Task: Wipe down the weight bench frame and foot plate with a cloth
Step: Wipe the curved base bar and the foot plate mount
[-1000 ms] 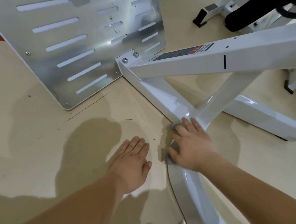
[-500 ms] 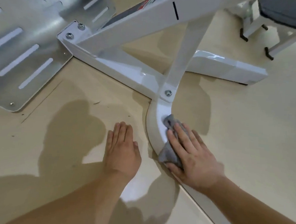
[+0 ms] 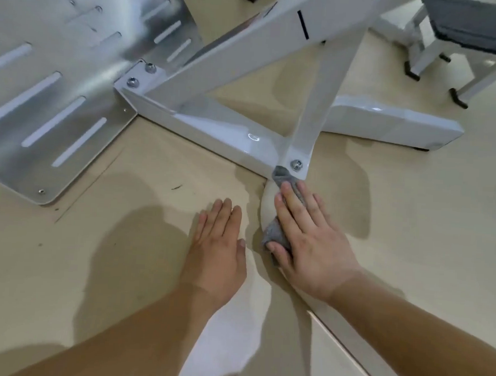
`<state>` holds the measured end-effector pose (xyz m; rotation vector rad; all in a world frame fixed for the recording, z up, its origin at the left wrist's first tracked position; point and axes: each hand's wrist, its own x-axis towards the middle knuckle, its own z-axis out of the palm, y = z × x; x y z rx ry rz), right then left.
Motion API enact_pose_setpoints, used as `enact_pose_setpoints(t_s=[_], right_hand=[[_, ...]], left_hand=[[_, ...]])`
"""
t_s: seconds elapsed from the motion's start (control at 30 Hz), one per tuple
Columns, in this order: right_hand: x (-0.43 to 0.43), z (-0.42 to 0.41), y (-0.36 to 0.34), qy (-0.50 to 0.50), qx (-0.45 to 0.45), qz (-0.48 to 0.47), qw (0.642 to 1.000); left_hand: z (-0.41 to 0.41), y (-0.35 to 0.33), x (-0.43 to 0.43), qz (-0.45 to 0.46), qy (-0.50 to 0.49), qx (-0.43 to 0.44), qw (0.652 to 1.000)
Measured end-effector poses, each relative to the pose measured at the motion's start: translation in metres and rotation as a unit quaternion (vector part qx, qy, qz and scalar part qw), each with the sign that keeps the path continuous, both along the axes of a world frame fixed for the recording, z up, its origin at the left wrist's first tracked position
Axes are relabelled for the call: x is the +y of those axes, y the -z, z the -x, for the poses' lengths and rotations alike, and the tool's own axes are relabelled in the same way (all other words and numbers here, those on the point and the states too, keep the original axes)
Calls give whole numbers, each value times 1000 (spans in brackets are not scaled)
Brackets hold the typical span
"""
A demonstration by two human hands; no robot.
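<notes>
A small grey cloth point(image 3: 276, 233) is being pressed flat against the curved white metal base tube of the bench frame point(image 3: 265, 204), just past centre toward four o'clock. It is being held there by the right hand point(image 3: 310, 238), whose fingers are lying straight and spread over it, not curled around it. The cloth's far end is touching the joint where a silver bolt point(image 3: 296, 163) is fastening a slanted white strut. The left hand point(image 3: 218, 244) is being rested open and flat on the pale beige floor point(image 3: 104, 280) at six o'clock, just beside the tube.

The task is judged to be under way on the frame. Which white rails are already wiped cannot be told from their shine. The large silver slotted foot plate point(image 3: 43, 94), at ten o'clock, is lying well apart from the cloth and is probably still to be done.

The floor is being marked by shadows and a few dark specks. A second white bench with a grey pad point(image 3: 471, 24) is being shown at one o'clock.
</notes>
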<state>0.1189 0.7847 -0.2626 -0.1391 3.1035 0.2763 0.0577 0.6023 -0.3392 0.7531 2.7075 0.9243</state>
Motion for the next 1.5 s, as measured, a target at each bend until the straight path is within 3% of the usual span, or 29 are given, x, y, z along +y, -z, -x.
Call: enact_pose_setpoints(t_s=[0.1,0.23,0.33,0.4,0.5,0.7,0.8,1.0,1.2,1.33,1.4,1.5], right_hand=[[-2,45,-12,-83,-69,-62,992],[-19,97,-21,-49,-163,-180,969],[-18,91,-16,-99,-138,-117,979],[-12,69,-14,-137,-82,-39,986],[-16,30,-17,-157,-79,13,984],[-11,-48,5,-218,-163,-54,961],[-6,-82,2,-199,-131,-36,970],[22,-152,-2,-155,-105,-60,980],[67,-247,7,-158,-55,-100,981],[90,-289,11,-134,-27,-132,982],[98,-308,16,-113,-2,-130,985],[108,-336,20,-66,34,-115,991]], left_hand=[[2,-17,-5,4,-33,-41,999],[-6,-21,-26,68,-50,-64,994],[-21,-18,-37,72,-70,-76,992],[-28,-16,-39,66,-69,-80,992],[-37,-18,-42,75,-58,-86,992],[-44,-19,-47,82,-44,-47,995],[-55,-15,-53,112,-16,-48,992],[-117,-18,-32,88,42,-78,992],[-150,-12,17,130,116,-40,984],[-184,-11,46,-2,92,34,995],[-205,-14,60,-29,52,-4,998],[-238,-15,84,-54,-2,-135,989]])
